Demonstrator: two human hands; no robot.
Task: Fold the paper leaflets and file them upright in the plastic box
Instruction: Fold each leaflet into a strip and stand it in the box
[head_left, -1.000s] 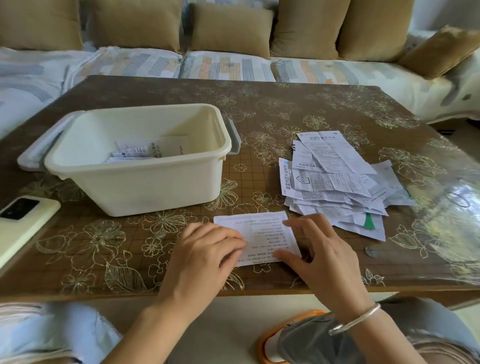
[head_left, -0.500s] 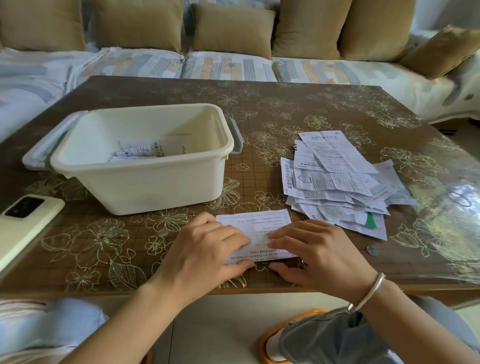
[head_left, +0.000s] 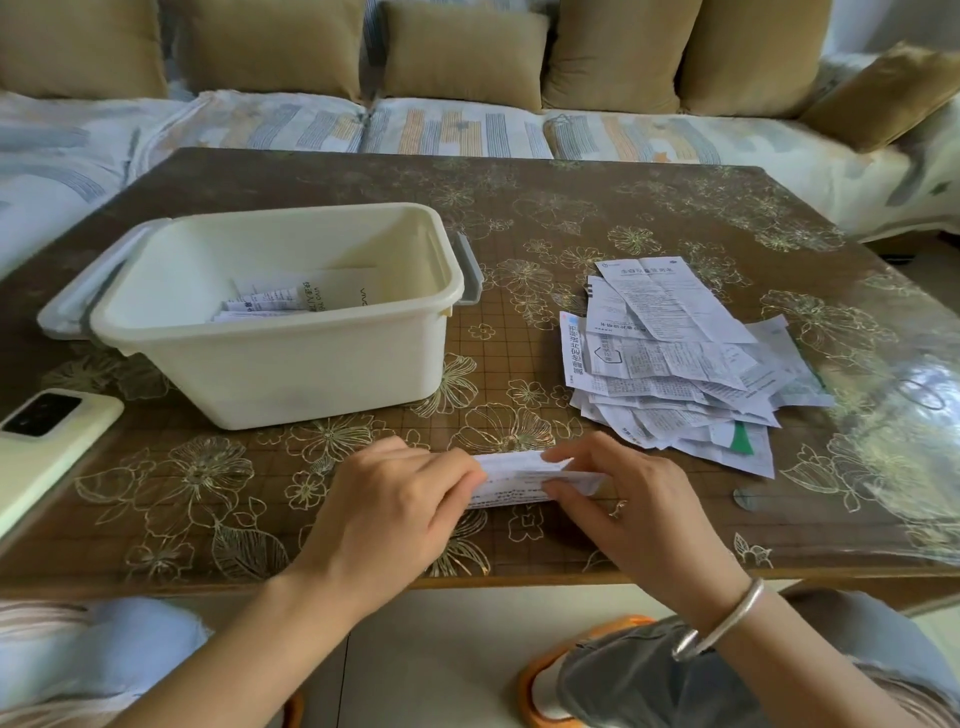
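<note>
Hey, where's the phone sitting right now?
In the head view, the phone lies camera side up at the table's near left edge, just left of the plastic box.

Bright, soft daylight; no hard shadows. Light seems to come from right: broad white glare on glossy tabletop (head_left: 571, 218) at right edge washes out floral pattern there. Faint soft shadows at base of plastic box (head_left: 291, 374) and beneath left hand (head_left: 395, 514) and right hand (head_left: 639, 514). Folded leaflet (head_left: 519, 470) between them nearly overexposed, print faint. Leaflet pile (head_left: 675, 364) sharp, larger print readable. Wide-angle distortion: tabletop edges bow, sofa (head_left: 467, 130) curves along top, phone (head_left: 47, 447) stretched at left edge. Corners slightly soft; no motion blur.
</note>
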